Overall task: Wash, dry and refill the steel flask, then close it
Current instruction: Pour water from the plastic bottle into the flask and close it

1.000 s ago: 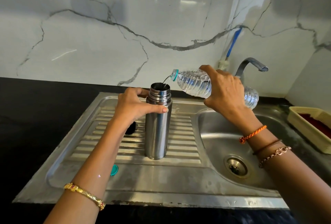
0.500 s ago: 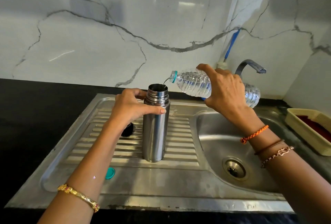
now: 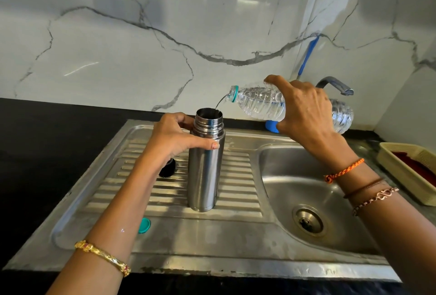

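The steel flask (image 3: 204, 172) stands upright and uncapped on the ribbed draining board (image 3: 238, 191). My left hand (image 3: 174, 139) grips its upper body, thumb across the front. My right hand (image 3: 304, 113) holds a clear plastic water bottle (image 3: 259, 103) tipped almost level, its mouth just above and right of the flask's opening. A thin stream of water runs from the bottle into the flask. The flask's black cap (image 3: 168, 168) lies on the board behind my left wrist. The bottle's small teal cap (image 3: 144, 225) lies near the board's front.
The sink basin (image 3: 295, 176) with its drain (image 3: 309, 221) lies to the right, the tap (image 3: 335, 84) behind it. A cream basket (image 3: 401, 172) stands at the far right. A blue object (image 3: 271, 126) sits behind the bottle. Black countertop (image 3: 47, 143) extends left.
The pouring goes on with both hands in the same hold. The view has shifted slightly; flask and bottle keep their places.
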Action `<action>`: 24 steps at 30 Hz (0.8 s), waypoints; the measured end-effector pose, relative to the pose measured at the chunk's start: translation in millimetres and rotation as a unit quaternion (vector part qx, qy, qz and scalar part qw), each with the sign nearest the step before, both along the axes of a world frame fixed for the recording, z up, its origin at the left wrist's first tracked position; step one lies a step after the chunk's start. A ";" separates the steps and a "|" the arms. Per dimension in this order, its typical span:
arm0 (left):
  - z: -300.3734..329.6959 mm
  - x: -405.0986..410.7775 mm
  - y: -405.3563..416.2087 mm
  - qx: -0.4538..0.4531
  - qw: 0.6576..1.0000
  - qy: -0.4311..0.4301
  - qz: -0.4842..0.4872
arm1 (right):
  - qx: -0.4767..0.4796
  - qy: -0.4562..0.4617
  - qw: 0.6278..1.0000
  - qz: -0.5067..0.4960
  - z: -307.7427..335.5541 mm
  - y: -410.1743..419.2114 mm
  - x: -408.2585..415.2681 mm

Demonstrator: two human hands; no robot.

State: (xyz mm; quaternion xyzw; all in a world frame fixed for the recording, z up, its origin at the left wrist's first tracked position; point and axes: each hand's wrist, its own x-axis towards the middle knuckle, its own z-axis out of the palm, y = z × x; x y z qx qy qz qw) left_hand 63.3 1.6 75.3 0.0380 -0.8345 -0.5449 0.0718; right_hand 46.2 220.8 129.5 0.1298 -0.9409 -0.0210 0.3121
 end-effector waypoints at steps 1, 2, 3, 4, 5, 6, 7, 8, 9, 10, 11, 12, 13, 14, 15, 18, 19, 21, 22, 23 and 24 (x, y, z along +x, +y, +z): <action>0.1 0.8 0.2 0.002 1.000 0.001 0.001 | 0.002 -0.004 1.000 -0.002 0.9 -0.5 0.7; 0.4 1.5 0.4 0.004 1.000 0.002 0.002 | 0.004 -0.006 1.000 -0.002 1.5 -0.8 0.9; 0.8 1.5 0.6 0.005 1.000 0.002 0.002 | 0.006 -0.008 1.000 -0.002 2.3 -1.3 1.4; 1.4 1.8 0.8 0.006 1.000 0.002 0.003 | 0.009 -0.008 1.000 -0.002 2.8 -1.5 1.6; 2.2 2.2 1.0 0.007 1.000 0.000 0.003 | 0.012 -0.008 1.000 -0.004 3.2 -1.8 1.8; 2.7 2.8 1.0 0.008 1.000 -0.003 0.002 | 0.015 -0.007 1.000 -0.005 3.2 -1.9 1.8; 3.0 3.0 1.1 0.009 1.000 -0.004 0.002 | 0.017 -0.006 1.000 -0.005 3.3 -2.2 1.8; 3.1 3.1 1.1 0.009 1.000 -0.005 0.001 | 0.018 -0.003 1.000 -0.004 3.4 -2.5 1.7; 3.5 3.1 1.1 0.008 1.000 -0.004 0.001 | 0.019 0.000 1.000 -0.002 3.6 -3.1 2.0; 3.7 3.2 1.3 0.007 1.000 -0.004 0.002 | 0.019 0.004 1.000 -0.001 3.5 -3.4 2.3; 4.3 3.2 1.5 0.006 1.000 -0.005 0.002 | 0.018 0.007 1.000 0.000 3.8 -4.0 3.0; 4.6 2.8 1.5 0.005 1.000 -0.007 0.002 | 0.018 0.009 1.000 0.002 3.9 -4.2 3.1; 5.0 2.8 1.4 0.005 1.000 -0.009 0.002 | 0.017 0.011 1.000 0.004 4.4 -4.2 3.5; 5.1 2.6 1.2 0.006 1.000 -0.011 0.001 | 0.017 0.012 1.000 0.006 4.5 -3.9 3.7; 5.2 2.6 1.1 0.006 1.000 -0.011 -0.001 | 0.018 0.015 1.000 0.007 4.8 -3.7 3.9; 3.9 2.4 0.7 0.007 1.000 -0.011 -0.003 | 0.025 0.022 0.999 0.010 4.0 -2.6 4.2; 3.8 2.4 1.0 0.008 1.000 -0.010 -0.003 | 0.026 0.023 0.999 0.012 4.1 -2.4 4.5; 4.1 2.6 1.5 0.009 1.000 -0.007 -0.003 | 0.027 0.022 0.999 0.013 5.5 -1.7 5.0; 4.2 2.4 1.6 0.008 1.000 -0.007 -0.004 | 0.028 0.020 0.999 0.013 6.1 -1.3 4.8; 4.3 2.6 1.3 0.006 1.000 -0.008 -0.004 | 0.029 0.018 0.999 0.012 7.2 -1.4 5.4; 4.0 2.6 0.9 0.004 1.000 -0.010 -0.005 | 0.028 0.017 0.999 0.011 7.5 -1.4 5.8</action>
